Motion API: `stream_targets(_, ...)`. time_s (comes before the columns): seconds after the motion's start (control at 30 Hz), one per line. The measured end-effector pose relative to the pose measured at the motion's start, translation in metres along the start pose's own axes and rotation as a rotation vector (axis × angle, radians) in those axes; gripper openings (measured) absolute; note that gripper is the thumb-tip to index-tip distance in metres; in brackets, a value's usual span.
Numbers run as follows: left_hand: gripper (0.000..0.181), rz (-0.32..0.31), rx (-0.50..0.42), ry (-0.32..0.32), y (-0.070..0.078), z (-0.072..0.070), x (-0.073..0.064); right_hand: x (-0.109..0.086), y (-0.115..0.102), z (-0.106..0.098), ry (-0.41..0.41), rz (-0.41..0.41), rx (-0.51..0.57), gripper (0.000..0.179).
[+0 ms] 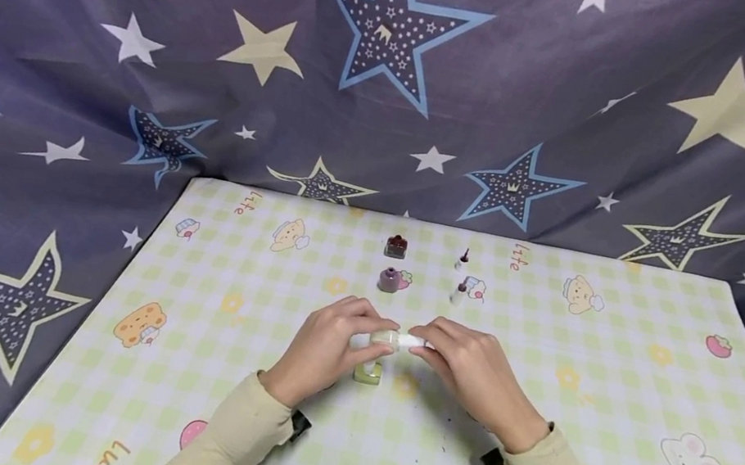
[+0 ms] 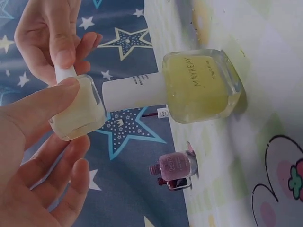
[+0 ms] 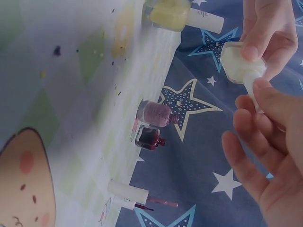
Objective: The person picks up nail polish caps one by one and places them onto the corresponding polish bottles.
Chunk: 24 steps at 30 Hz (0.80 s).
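Observation:
My left hand [image 1: 332,346] pinches the glass body of a pale cream nail polish bottle [image 2: 81,111] between thumb and fingers. My right hand [image 1: 472,371] grips that bottle's white cap [image 3: 252,87], which sits at the bottle's neck. The bottle is held tilted sideways above the table. Just below the hands stands a yellow-green nail polish bottle [image 2: 201,87] with its white cap on. Farther back are an uncapped mauve nail polish bottle [image 1: 390,280] and an uncapped dark red one [image 1: 395,247].
To the right of the uncapped bottles, two white caps stand with brushes up: a nearer brush cap [image 1: 458,294] and a farther brush cap [image 1: 462,263]. Small dark specks lie on the checked tablecloth [image 1: 605,440]. A star-patterned curtain [image 1: 388,144] hangs behind the table.

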<state>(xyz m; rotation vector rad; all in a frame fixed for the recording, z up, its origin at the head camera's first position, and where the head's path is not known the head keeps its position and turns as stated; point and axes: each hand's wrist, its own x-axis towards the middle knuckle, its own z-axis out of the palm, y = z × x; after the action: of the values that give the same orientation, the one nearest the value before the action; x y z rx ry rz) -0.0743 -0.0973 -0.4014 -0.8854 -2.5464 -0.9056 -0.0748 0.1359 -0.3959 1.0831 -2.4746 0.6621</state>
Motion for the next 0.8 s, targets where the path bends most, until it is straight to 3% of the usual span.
stream_targets(0.3, 0.024, 0.097, 0.088, 0.097, 0.0026, 0.0021, 0.0027, 0.0, -0.0003, 0.0007, -0.005, 0.109, 0.142, 0.01)
stream_targets(0.6, 0.024, 0.092, 0.031, 0.123, 0.0014, 0.0029, 0.0046, -0.0012, -0.0032, 0.0006, 0.005, 0.25, 0.241, 0.015)
stream_targets(0.8, 0.025, 0.057, -0.015, 0.113, 0.0013, 0.0012, 0.0056, -0.0006, -0.0017, -0.0017, 0.026, 0.184, 0.224, 0.026)
